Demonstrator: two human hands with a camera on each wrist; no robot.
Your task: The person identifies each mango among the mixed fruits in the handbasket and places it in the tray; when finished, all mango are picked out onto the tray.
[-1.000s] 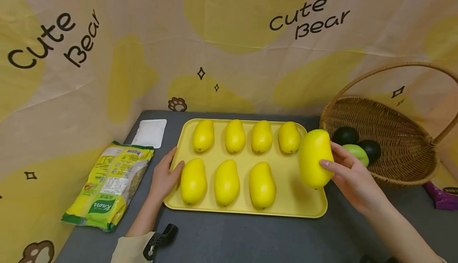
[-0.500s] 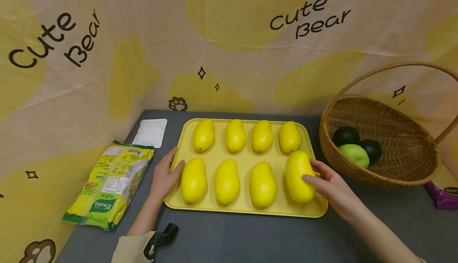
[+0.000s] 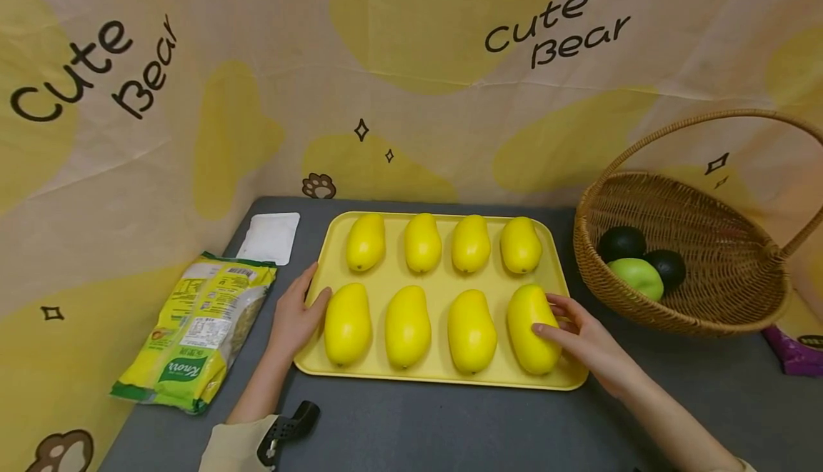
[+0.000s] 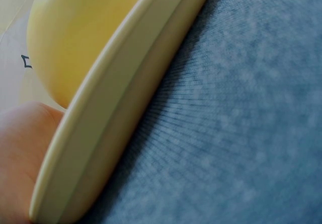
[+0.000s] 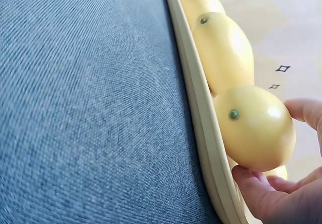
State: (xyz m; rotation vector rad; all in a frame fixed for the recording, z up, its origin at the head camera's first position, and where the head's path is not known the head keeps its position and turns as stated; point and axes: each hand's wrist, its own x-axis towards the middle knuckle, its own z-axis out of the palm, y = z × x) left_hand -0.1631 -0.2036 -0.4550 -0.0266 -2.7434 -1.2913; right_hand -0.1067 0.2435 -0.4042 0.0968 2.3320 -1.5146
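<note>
In the head view my right hand holds a yellow mango at the near right corner of a yellow tray. Seen from the right wrist, thumb and fingers sit on opposite sides of this mango, down by the tray's rim. My left hand grips the tray's left edge, its thumb over the rim; part of it shows behind the rim in the left wrist view. Several more mangoes lie in two rows on the tray.
A wicker basket at the right holds two dark green fruits and a light green one. Left of the tray lie a Knorr bag and a white packet. A purple package lies at the far right. Printed cloth hangs behind.
My right hand has brought the mango left and down from above the tray's right edge to the end of the near row. The left hand has stayed on the tray's edge.
</note>
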